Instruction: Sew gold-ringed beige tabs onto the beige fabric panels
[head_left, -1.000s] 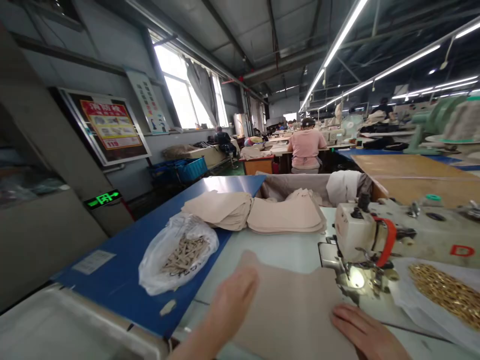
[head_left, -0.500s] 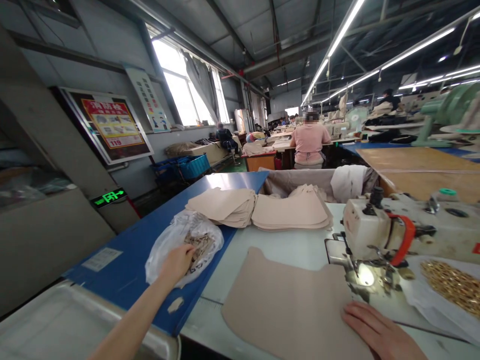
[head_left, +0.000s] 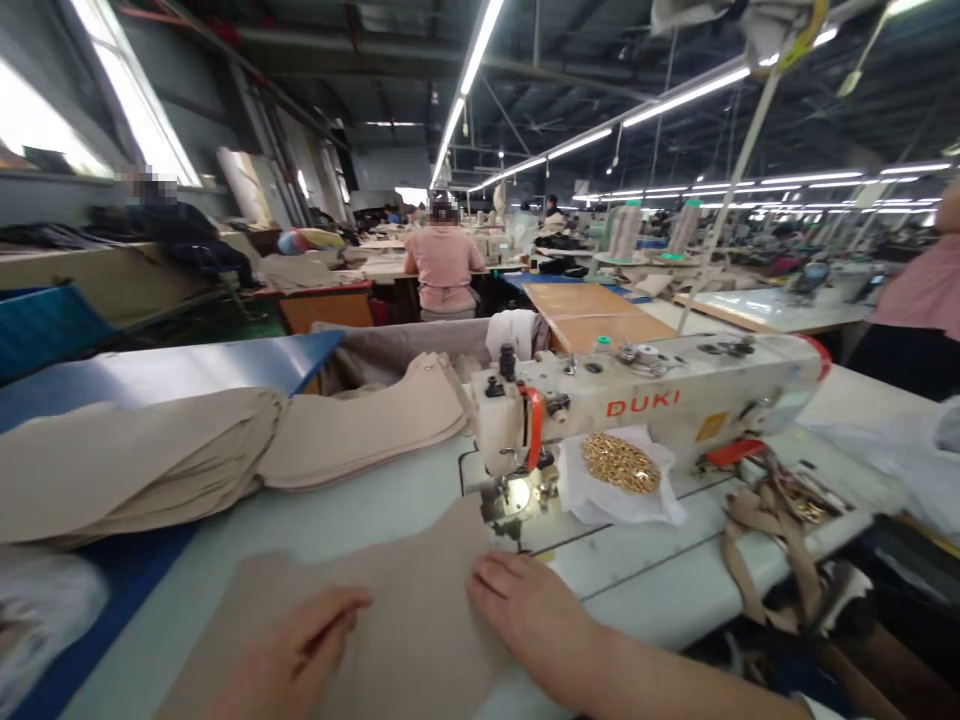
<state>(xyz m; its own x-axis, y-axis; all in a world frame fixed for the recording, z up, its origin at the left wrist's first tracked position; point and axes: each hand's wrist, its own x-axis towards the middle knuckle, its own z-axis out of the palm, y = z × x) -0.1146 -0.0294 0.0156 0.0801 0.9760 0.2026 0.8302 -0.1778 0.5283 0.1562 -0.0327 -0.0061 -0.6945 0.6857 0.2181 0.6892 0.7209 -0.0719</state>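
Note:
A flat beige cut panel (head_left: 409,600) lies on the pale table in front of the sewing machine (head_left: 600,395), its upper corner beside the lit needle area (head_left: 517,495). My right hand (head_left: 525,605) rests flat on the panel's right edge with fingers stretched out. Over the panel's left part, my left hand (head_left: 311,640) has thumb and fingers drawn together; anything between them is too small or hidden to make out. A clear plastic bag (head_left: 49,610) is partly in view at the left edge.
Two stacks of beige panels, a left stack (head_left: 142,460) and a right stack (head_left: 367,425), lie behind the work. Gold metal pieces (head_left: 621,462) sit on white wrapping by the machine. Beige straps (head_left: 772,540) hang at the table's right edge. A co-worker (head_left: 444,262) sits ahead.
My left hand has left the plastic bag of small fabric pieces and moved right, over the panel. The view has turned right; my right hand stays on the panel's edge, now nearer the needle.

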